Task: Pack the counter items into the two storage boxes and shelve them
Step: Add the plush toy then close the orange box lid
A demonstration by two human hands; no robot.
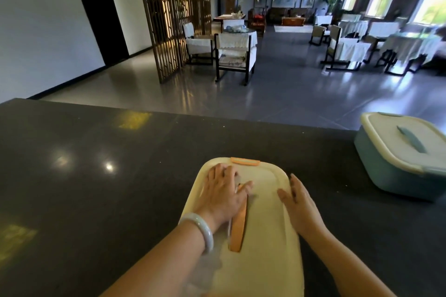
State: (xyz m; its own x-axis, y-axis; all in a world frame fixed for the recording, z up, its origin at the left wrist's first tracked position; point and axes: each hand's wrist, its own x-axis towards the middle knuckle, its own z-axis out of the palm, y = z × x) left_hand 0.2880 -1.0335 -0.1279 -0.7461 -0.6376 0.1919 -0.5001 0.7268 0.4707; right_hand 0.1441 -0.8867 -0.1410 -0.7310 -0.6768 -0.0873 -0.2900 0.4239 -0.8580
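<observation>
- Fingers [218,173] of the left hand [223,194] lie straight and flat, pressing the cream lid [263,202] beside its orange handle [239,226].
- Right hand [300,202] rests open on the lid's 3 o'clock edge.
- Lidded cream box sits on the dark desk [96,164] at 6 o'clock.
- Blue box [395,169], lid on, stands well apart at 2 o'clock.

We count two storage boxes on the bench [96,152]: one cream-lidded box [263,236] with an orange handle and one teal box [386,171] with a cream lid. We see two hands, the left hand [224,195] and the right hand [299,202], and one bangle [200,229].
</observation>
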